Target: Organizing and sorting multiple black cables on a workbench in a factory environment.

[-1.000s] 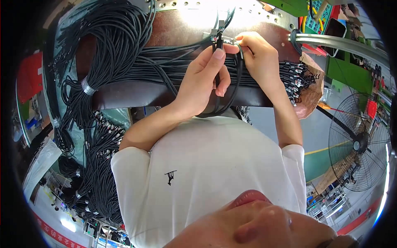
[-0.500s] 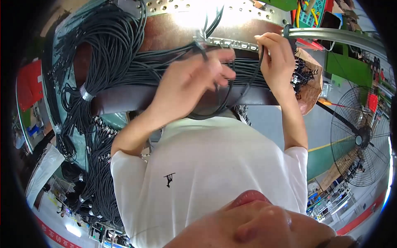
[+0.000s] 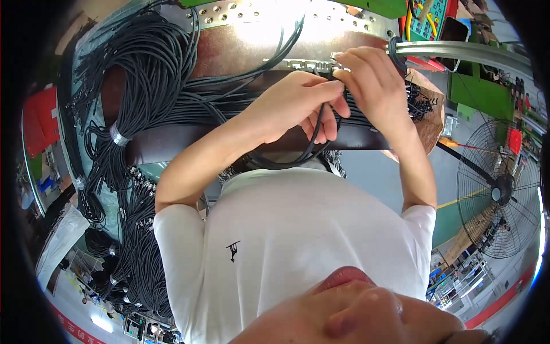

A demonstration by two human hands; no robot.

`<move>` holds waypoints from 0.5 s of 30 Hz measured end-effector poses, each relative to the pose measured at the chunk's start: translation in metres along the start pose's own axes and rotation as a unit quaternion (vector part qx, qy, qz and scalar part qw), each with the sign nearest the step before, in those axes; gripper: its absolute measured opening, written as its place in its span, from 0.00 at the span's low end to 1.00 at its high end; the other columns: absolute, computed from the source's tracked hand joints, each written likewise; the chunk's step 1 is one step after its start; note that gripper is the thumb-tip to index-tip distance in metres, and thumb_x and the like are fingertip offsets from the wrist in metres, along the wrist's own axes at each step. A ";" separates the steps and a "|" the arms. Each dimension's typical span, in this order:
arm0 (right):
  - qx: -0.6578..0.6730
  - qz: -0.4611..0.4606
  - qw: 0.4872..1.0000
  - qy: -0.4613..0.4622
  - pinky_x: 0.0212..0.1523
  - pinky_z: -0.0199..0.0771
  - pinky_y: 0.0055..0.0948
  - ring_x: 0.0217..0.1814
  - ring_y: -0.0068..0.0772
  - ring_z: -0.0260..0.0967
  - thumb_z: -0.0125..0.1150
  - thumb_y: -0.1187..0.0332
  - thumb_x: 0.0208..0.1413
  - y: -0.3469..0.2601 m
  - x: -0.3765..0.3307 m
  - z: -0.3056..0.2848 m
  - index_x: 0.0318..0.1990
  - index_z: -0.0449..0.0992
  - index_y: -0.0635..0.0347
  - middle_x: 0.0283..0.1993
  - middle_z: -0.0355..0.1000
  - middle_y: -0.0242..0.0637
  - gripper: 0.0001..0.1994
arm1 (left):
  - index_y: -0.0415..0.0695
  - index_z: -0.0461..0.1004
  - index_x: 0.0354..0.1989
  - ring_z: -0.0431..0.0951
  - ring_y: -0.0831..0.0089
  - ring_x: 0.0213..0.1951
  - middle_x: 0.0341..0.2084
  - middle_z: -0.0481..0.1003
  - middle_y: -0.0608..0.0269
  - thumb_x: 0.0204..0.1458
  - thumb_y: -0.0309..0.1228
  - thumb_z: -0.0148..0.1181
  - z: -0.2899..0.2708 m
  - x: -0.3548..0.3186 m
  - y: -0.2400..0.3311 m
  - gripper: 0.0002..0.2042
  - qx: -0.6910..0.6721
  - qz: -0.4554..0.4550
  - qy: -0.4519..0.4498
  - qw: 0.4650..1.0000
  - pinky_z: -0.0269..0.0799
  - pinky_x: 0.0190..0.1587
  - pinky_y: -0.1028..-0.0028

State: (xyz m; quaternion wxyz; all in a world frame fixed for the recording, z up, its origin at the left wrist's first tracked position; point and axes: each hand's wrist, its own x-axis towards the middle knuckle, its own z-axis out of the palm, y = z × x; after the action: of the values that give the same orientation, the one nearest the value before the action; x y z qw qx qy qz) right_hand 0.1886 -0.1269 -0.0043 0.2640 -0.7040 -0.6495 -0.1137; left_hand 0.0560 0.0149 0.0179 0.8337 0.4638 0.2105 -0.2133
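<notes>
My left hand [image 3: 295, 109] is closed around a thin black cable [image 3: 309, 152] whose loop hangs below my fingers, over the front edge of the brown worktable [image 3: 172, 143]. Touching its fingertips is my right hand [image 3: 372, 86], pinching the same cable's end just in front of a perforated metal rail [image 3: 298, 64]. Whether a connector sits at that end is hidden by my fingers. More black cables lie across the table under both hands.
A big bundle of black cables [image 3: 132, 86], banded with silver tape, hangs over the table's left side and down to the floor. A pile of small black clips [image 3: 421, 106] lies at the right. A standing fan [image 3: 498, 192] is beside the table.
Half a second ago my hands were apart, the left lifting a cable. Now they have come together again at the rail, with a loop of cable hanging from the left hand.
</notes>
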 end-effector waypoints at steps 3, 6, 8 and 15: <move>0.056 0.045 0.997 0.020 0.40 0.74 0.33 0.41 0.41 0.73 0.62 0.77 0.45 -0.001 -0.008 -0.001 0.40 0.74 0.60 0.39 0.74 0.38 0.12 | 0.35 0.76 0.33 0.75 0.76 0.19 0.19 0.77 0.57 0.64 0.43 0.45 0.006 -0.020 0.015 0.22 0.121 0.017 -0.039 0.992 0.69 0.23 0.80; 0.124 0.172 0.974 0.082 0.39 0.75 0.32 0.40 0.41 0.75 0.59 0.82 0.49 0.014 -0.036 0.015 0.37 0.74 0.62 0.40 0.75 0.39 0.08 | 0.37 0.77 0.43 0.79 0.68 0.33 0.31 0.79 0.56 0.64 0.43 0.45 -0.023 -0.018 0.002 0.21 0.393 0.274 0.112 0.871 0.75 0.38 0.72; 0.125 0.190 0.973 0.045 0.38 0.75 0.31 0.39 0.41 0.75 0.58 0.82 0.49 0.016 -0.047 0.032 0.36 0.73 0.61 0.40 0.75 0.38 0.07 | 0.37 0.71 0.53 0.76 0.55 0.48 0.46 0.76 0.51 0.63 0.42 0.46 -0.031 -0.007 -0.019 0.21 0.567 0.339 0.224 0.716 0.70 0.52 0.63; 0.116 0.227 0.966 -0.047 0.36 0.75 0.33 0.38 0.43 0.74 0.58 0.77 0.52 0.016 -0.033 0.017 0.37 0.72 0.57 0.40 0.74 0.34 0.06 | 0.36 0.63 0.61 0.61 0.53 0.65 0.61 0.64 0.52 0.57 0.37 0.52 0.001 -0.029 -0.052 0.25 0.560 0.369 0.098 0.736 0.57 0.64 0.57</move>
State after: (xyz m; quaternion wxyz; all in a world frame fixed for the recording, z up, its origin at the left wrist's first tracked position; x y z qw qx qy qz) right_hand 0.1973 -0.1464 -0.0381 0.3324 -0.8021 -0.4927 0.0584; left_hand 0.0040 -0.0060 -0.0011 0.4121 0.9062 -0.0542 0.0780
